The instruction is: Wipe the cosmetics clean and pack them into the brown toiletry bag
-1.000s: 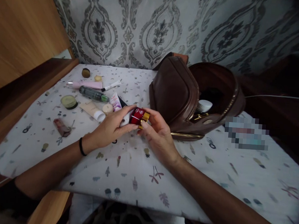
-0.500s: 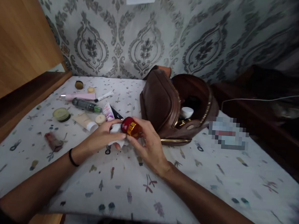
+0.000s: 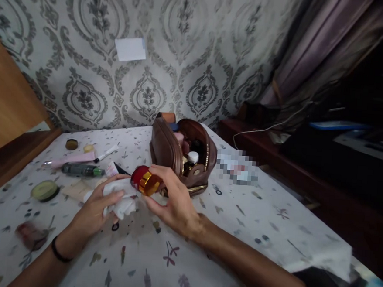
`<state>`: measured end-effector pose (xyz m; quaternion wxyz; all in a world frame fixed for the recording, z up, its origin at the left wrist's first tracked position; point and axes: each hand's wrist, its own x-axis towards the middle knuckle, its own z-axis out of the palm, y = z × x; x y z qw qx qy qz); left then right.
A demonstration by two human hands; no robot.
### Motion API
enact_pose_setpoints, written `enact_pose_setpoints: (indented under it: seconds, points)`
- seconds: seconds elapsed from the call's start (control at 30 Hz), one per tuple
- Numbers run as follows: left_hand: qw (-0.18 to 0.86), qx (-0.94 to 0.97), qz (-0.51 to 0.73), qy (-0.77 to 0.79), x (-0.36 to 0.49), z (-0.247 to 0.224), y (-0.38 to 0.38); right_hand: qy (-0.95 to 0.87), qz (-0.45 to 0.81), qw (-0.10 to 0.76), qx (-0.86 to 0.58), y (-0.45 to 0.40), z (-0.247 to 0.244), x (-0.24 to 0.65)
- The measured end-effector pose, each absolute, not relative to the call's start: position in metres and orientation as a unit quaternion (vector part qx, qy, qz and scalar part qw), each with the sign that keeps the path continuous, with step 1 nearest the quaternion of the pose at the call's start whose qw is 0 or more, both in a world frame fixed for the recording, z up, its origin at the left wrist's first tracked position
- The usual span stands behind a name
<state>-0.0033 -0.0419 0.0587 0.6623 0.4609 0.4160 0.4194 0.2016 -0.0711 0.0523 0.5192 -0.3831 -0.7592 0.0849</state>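
My right hand (image 3: 174,201) grips a small red jar with a gold band (image 3: 142,180), tilted on its side above the table. In my left hand (image 3: 97,204) is a crumpled white cloth or tissue (image 3: 120,197), held close against the jar's red end. Just behind my right hand, the brown leather bag (image 3: 168,144) stands unzipped, with a white-capped container (image 3: 193,156) and other small items inside. A beige tube (image 3: 75,191) lies partly hidden beside my left hand. Behind the cloth, a white-and-pink tube (image 3: 111,168) shows in part.
On the left of the patterned tablecloth (image 3: 143,267) lie a dark green bottle (image 3: 81,170), a pink tube (image 3: 74,159), a round greenish container (image 3: 44,190) and a blurred reddish item (image 3: 31,236). A pixelated packet (image 3: 238,168) lies right of the bag. A wooden panel (image 3: 11,100) borders the left.
The view has swung to the right and up. My right hand has drawn the jar slightly away from my left, and more of the white cloth shows.
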Motion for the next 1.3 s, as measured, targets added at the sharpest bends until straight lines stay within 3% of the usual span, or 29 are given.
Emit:
enact_pose_setpoints:
  seconds: [0.2, 0.33, 0.63, 1.03, 1.3]
  points:
    - [0.649, 0.481, 0.396, 0.437, 0.0, 0.063, -0.045, -0.708, 0.091, 0.569, -0.41, -0.064, 0.104, 0.249]
    - [0.643, 0.497, 0.379, 0.441, -0.001, 0.062, -0.047, -0.672, 0.07, 0.552, -0.488, -0.03, 0.133, 0.285]
    - [0.64, 0.543, 0.331, 0.431, -0.006, 0.045, -0.043, -0.735, -0.061, 0.221, -0.638, 0.01, 0.154, 0.304]
    - [0.62, 0.559, 0.308, 0.455, 0.001, 0.05, -0.05, -0.773, -0.11, 0.034, -0.623, 0.017, 0.162, 0.292]
    - [0.613, 0.574, 0.295, 0.455, 0.002, 0.05, -0.05, -0.773, -0.137, 0.006, -0.619, 0.017, 0.161, 0.292]
